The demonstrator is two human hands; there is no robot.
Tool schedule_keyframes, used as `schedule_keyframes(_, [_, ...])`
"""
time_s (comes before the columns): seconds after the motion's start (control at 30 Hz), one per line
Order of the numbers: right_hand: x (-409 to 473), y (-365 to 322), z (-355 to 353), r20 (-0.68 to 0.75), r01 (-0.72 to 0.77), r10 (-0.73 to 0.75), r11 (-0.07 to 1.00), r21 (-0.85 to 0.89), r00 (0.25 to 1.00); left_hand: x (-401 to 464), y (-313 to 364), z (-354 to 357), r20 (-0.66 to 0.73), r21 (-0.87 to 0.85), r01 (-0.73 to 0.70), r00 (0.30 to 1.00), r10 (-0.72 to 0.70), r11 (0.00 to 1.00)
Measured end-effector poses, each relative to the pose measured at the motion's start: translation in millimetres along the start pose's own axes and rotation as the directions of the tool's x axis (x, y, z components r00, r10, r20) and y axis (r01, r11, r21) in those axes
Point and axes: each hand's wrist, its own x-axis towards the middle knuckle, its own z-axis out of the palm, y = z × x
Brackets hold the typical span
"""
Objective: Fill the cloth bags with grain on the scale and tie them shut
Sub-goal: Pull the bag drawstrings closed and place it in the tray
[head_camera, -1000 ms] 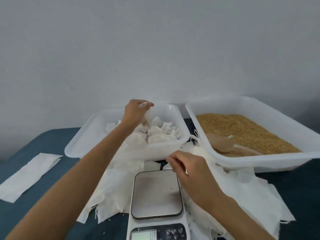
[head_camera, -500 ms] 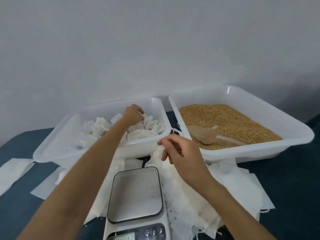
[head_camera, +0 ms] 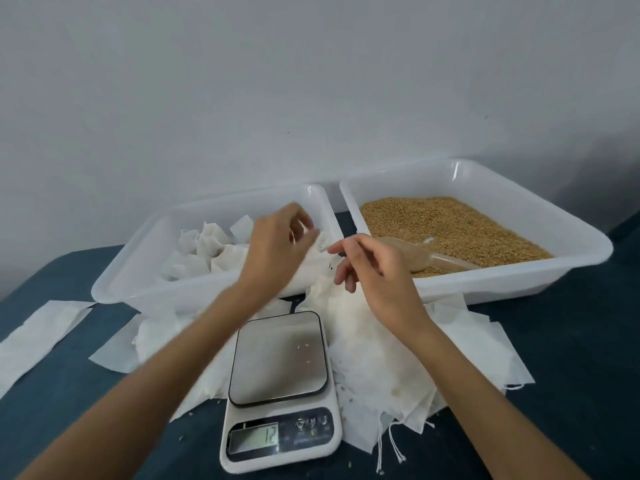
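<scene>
Now a fresh bag is being picked: left hand (head_camera: 277,237) blurred, grip unclear; right hand (head_camera: 367,268) loosely spread. Next, the scale (head_camera: 280,358) must be loaded.

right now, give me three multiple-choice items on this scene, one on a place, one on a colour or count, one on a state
1. Where does the scoop lie?
A. on the scale
B. in the grain tray
C. on the blue table

2. How many white trays stand at the back?
A. one
B. two
C. three

3. What is on the scale platform?
A. a filled bag
B. the scoop
C. only a few stray grains

Answers:
1 B: the scoop rests in the grain of the right tray.
2 B: the right tray, plus the left tray holding tied bags.
3 C: the platform is bare but for specks.
</scene>
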Motion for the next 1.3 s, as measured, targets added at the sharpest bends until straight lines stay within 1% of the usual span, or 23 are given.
schedule_keyframes(0.03, [1.6, -1.9, -1.2, -0.013, 0.011, -0.010, 1.000, 0.021, 1.000, -26.7, 7.2, -1.5, 0.021, -0.018, -0.006, 1.000, 0.006, 1.000])
schedule_keyframes(0.07, [1.9, -3.1, -1.9, -0.019, 0.018, -0.018, 0.999, 0.026, 1.000, -50.5, 12.8, -0.6, 0.096, -0.024, 0.018, 0.995, -0.016, 1.000])
schedule_keyframes(0.1, [2.4, -3.4, -1.8, -0.018, 0.024, -0.024, 1.000, 0.018, 1.000, -68.7, 17.1, 3.3, 0.211, -0.006, 0.061, 0.976, -0.059, 0.998])
schedule_keyframes(0.17, [0.5, -2.1, -0.7, 0.002, 0.019, -0.019, 1.000, 0.007, 1.000, -93.0, 26.1, 17.4, 0.422, 0.073, 0.128, 0.895, -0.147, 0.989])
schedule_keyframes(0.2, [-0.3, -1.6, -0.5, 0.009, 0.018, -0.018, 1.000, 0.012, 1.000, -100.3, 30.5, 24.3, 0.472, 0.123, 0.132, 0.864, -0.175, 0.984])
schedule_keyframes(0.23, [-0.4, -1.5, -0.6, 0.012, 0.019, -0.019, 1.000, 0.021, 1.000, -104.3, 34.4, 29.8, 0.488, 0.173, 0.119, 0.852, -0.190, 0.978])
schedule_keyframes(0.3, [-0.5, -2.2, -1.6, 0.011, 0.016, -0.017, 0.999, 0.037, 1.000, -105.0, 40.3, 36.1, 0.484, 0.228, 0.067, 0.858, -0.173, 0.971])
schedule_keyframes(0.37, [0.0, -3.0, -1.7, 0.009, 0.014, -0.014, 0.999, 0.042, 1.000, -100.0, 40.1, 39.0, 0.508, 0.158, 0.083, 0.847, -0.153, 0.984])
schedule_keyframes(0.43, [0.7, -3.0, -1.6, 0.008, 0.012, -0.012, 0.999, 0.041, 1.000, -94.8, 35.5, 40.0, 0.530, 0.031, 0.157, 0.835, -0.150, 0.987])
schedule_keyframes(0.5, [0.9, -3.0, -1.6, 0.002, 0.016, -0.016, 0.999, 0.038, 1.000, -91.2, 31.0, 39.5, 0.509, -0.056, 0.213, 0.847, -0.156, 0.975])
schedule_keyframes(0.57, [1.0, -3.2, -2.2, -0.006, 0.020, -0.020, 0.999, 0.041, 1.000, -89.2, 27.9, 38.8, 0.470, -0.118, 0.226, 0.871, -0.147, 0.967])
schedule_keyframes(0.77, [0.6, -3.3, -2.8, 0.007, 0.052, -0.052, 0.999, 0.012, 0.999, -94.6, 17.5, 39.3, 0.246, -0.188, 0.027, 0.969, 0.020, 0.982])
schedule_keyframes(0.83, [-0.2, -3.1, -2.3, -0.007, 0.059, -0.059, 0.998, 0.009, 0.998, -92.9, 9.9, 34.2, 0.157, -0.237, 0.052, 0.987, -0.015, 0.970])
schedule_keyframes(0.87, [-0.9, -3.4, -2.5, -0.011, 0.056, -0.055, 0.998, 0.007, 0.998, -91.5, 3.6, 30.0, 0.122, -0.300, 0.091, 0.991, -0.056, 0.950])
schedule_keyframes(0.9, [-1.0, -3.7, -2.9, 0.000, 0.047, -0.047, 0.999, 0.005, 0.999, -90.1, -4.4, 24.3, 0.110, -0.383, 0.143, 0.988, -0.109, 0.913])
schedule_keyframes(0.97, [-0.9, -4.0, -3.5, 0.075, 0.002, -0.001, 1.000, -0.009, 0.997, -89.1, -20.6, 13.3, 0.116, -0.566, 0.239, 0.971, -0.210, 0.789])
schedule_keyframes(1.03, [-0.7, -1.3, -2.1, 0.166, -0.097, 0.108, 0.993, -0.074, 0.980, -90.3, -33.7, 5.1, 0.134, -0.697, 0.312, 0.941, -0.310, 0.645])
schedule_keyframes(1.1, [-2.0, 3.0, 1.2, 0.246, -0.219, 0.240, 0.970, -0.108, 0.939, -93.4, -41.4, 0.3, 0.171, -0.777, 0.366, 0.906, -0.388, 0.512])
schedule_keyframes(1.13, [-2.9, 3.8, 3.6, 0.276, -0.279, 0.290, 0.957, -0.082, 0.916, -93.6, -42.9, -1.5, 0.185, -0.798, 0.380, 0.893, -0.410, 0.468])
schedule_keyframes(1.17, [-4.2, 4.3, 6.3, 0.293, -0.326, 0.320, 0.945, -0.031, 0.901, -93.9, -43.5, -3.1, 0.186, -0.809, 0.380, 0.889, -0.419, 0.448])
schedule_keyframes(1.23, [-6.8, 4.9, 7.8, 0.279, -0.361, 0.330, 0.930, 0.067, 0.902, -93.9, -42.7, -3.6, 0.161, -0.800, 0.370, 0.891, -0.424, 0.473])
schedule_keyframes(1.27, [-7.0, 4.7, 7.7, 0.255, -0.351, 0.320, 0.933, 0.084, 0.913, -94.5, -42.4, -3.1, 0.118, -0.774, 0.353, 0.896, -0.428, 0.525])
schedule_keyframes(1.3, [-6.5, 5.3, 7.7, 0.220, -0.326, 0.303, 0.942, 0.076, 0.927, -95.2, -41.5, -2.6, 0.050, -0.725, 0.327, 0.903, -0.428, 0.607])
